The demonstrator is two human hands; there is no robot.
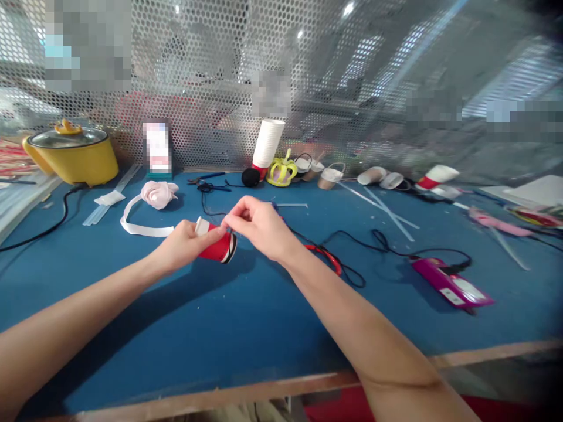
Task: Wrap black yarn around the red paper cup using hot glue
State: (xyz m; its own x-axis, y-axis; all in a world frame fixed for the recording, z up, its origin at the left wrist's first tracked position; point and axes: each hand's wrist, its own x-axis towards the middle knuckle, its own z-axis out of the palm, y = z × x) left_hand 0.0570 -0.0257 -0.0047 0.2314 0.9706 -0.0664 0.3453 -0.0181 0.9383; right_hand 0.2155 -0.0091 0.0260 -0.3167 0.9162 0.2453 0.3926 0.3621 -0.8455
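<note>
Head view. A red paper cup (216,248) lies on its side in the air just above the middle of the blue counter (246,316), held between both hands. The left hand (182,245) is closed round the cup's white end, fingers wrapped over the wall. The right hand (259,225) is pinched narrow at the cup's other end, thumb and fingertips meeting at the edge, where a dark band or strand runs round it; what exactly is pinched cannot be told. The cup thus sits between the two hands, touching both, its long axis running left to right.

Judged from its look, the cup is light, thin-walled and easily crushed; a gentle hold near the stiffer rim or base should suit it better than pressure at mid-wall.

Behind the hands, a pink fabric flower (159,193) with a white ribbon lies toward the far left; a yellow pot (73,153) stands at the far-left corner. A stack of white cups (267,143) rises at the far edge. A magenta tool (451,284) with a black cord lies to the right.
</note>
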